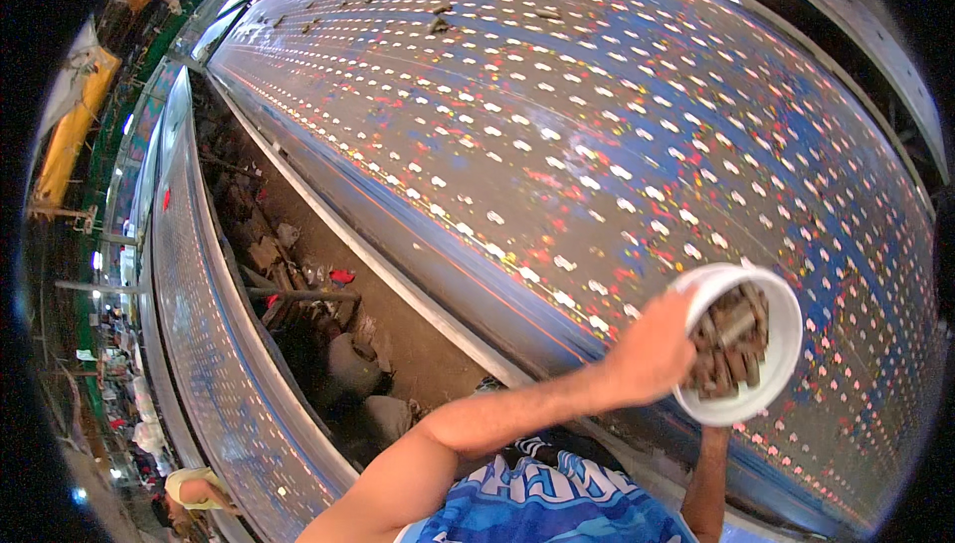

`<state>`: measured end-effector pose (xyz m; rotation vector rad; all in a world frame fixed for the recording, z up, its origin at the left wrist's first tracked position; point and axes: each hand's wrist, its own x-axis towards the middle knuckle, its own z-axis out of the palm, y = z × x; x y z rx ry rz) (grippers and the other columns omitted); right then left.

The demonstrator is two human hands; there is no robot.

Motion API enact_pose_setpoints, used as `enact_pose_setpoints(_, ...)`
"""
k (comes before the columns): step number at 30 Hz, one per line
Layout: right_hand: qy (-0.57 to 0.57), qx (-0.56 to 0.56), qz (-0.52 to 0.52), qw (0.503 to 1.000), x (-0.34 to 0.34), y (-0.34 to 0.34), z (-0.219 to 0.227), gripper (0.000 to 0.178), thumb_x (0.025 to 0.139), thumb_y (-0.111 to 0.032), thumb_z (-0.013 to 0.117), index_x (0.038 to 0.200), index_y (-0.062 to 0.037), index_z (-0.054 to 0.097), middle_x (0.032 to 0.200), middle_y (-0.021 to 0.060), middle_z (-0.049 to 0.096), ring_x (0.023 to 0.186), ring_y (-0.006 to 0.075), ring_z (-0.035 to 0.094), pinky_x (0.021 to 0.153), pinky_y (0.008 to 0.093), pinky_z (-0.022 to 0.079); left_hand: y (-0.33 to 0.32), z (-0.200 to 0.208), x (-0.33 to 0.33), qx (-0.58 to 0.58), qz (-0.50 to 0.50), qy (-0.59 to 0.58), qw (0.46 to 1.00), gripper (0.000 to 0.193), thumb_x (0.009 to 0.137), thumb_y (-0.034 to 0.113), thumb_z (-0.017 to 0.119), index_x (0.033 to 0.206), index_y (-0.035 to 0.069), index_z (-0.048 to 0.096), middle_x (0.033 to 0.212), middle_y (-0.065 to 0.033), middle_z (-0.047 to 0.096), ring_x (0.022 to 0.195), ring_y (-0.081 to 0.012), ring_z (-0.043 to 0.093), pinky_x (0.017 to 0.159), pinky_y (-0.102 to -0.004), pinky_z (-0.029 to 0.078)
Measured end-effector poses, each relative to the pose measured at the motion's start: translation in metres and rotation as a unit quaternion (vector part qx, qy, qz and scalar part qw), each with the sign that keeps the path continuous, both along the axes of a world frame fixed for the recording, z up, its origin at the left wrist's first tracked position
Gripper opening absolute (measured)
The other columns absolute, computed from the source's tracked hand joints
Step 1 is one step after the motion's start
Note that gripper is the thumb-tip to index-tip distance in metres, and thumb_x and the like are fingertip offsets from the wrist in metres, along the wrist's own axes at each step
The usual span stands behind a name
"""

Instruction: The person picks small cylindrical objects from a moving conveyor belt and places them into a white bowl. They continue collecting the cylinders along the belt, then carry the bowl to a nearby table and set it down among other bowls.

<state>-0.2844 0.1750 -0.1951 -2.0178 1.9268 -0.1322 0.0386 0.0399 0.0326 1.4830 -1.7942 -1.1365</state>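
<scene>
In front of my body, on the right, is a white round plastic bucket [786, 344], tilted so that its inside faces me. Short brown block-like pieces [734, 329] lie piled in it; their exact kind is unclear. My left hand [652, 349] reaches across from the left, its fingers closed at the bucket's left rim. Below the bucket comes up my right forearm [706, 478]; the right hand is hidden behind the bucket. Under and beyond it stretches a long table covered with patterned cloth [458, 145], dark grey and blue with white, red and yellow spots.
Small dark pieces [439, 24] lie on the far part of the cloth. At left, a sunken aisle [398, 344] holds sacks [353, 364] and debris. Beyond it runs a second patterned table [209, 314]. A person in a yellow top [189, 488] is at the lower left.
</scene>
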Motion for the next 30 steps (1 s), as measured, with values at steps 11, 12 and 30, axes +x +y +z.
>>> enact_pose_setpoints(11,0.012,-0.009,-0.018,1.000,0.177,-0.025,0.006,0.073,0.084,-0.022,0.090,0.148,-0.0058,0.058,0.148,0.0156,0.063,0.138,0.0323,0.058,0.119,0.0466,0.042,0.003,-0.023,0.243,-0.086,-0.014,0.072,0.994,0.070,0.090,0.011,0.058,0.144,-0.026,0.034,0.127,-0.0426,0.055,0.113,-0.0517,0.062,0.101,-0.0537,0.053)
enact_pose_setpoints(12,-0.002,-0.016,-0.001,1.000,0.219,-0.037,0.006,0.073,0.084,-0.022,0.091,0.147,-0.0063,0.059,0.147,0.0154,0.063,0.138,0.0323,0.058,0.119,0.0465,0.042,-0.004,-0.021,0.278,-0.072,-0.001,0.099,0.992,0.069,0.090,0.011,0.058,0.143,-0.026,0.035,0.126,-0.0425,0.055,0.112,-0.0520,0.062,0.101,-0.0538,0.053)
enact_pose_setpoints(30,-0.257,-0.115,0.277,0.919,0.940,-0.406,0.104,0.100,0.056,-0.026,0.105,0.142,0.0015,0.061,0.150,0.0201,0.060,0.136,0.0389,0.057,0.123,0.0480,0.036,-0.203,-0.067,0.872,-0.128,0.321,0.000,0.938,0.054,0.097,0.019,0.050,0.147,-0.001,0.051,0.133,-0.0311,0.054,0.127,-0.0446,0.054,0.113,-0.0544,0.043)
